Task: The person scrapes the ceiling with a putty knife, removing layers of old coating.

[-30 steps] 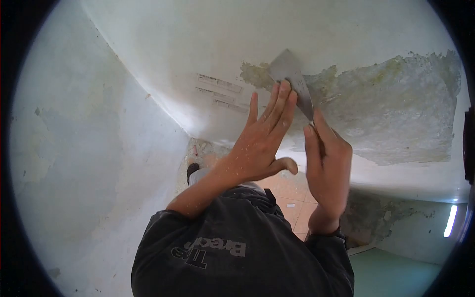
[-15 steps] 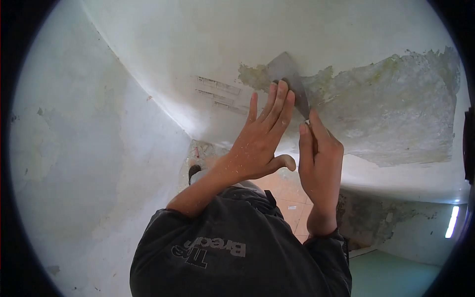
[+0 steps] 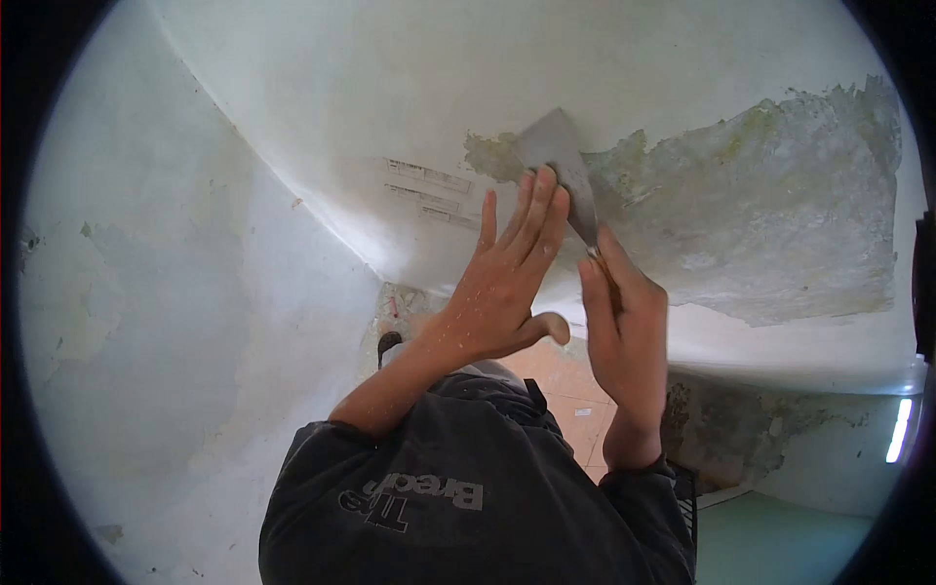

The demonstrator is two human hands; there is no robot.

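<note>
My right hand (image 3: 629, 327) is wrapped round the handle of a scraper (image 3: 564, 146), whose wide metal blade lies against the wall (image 3: 468, 78). The blade points up and to the left, at the border between pale paint and a bare grey patch (image 3: 751, 214). Fingers outstretched, my left hand (image 3: 507, 273) presses its fingertips on the lower left part of the blade. Its thumb sticks out to the right, clear of the handle. White specks dot the left hand and forearm. The handle is mostly hidden by the right hand.
Another wall (image 3: 175, 292) meets this one in a corner on the left. Printed strips (image 3: 427, 175) mark the paint left of the blade. Below are a tiled floor (image 3: 575, 419) and a dark shoe (image 3: 389, 341). A bright slit (image 3: 899, 431) shows at far right.
Both hands and the scraper have shifted slightly left and down along the wall. The grip is the same, and the left fingertips are still on the blade.
</note>
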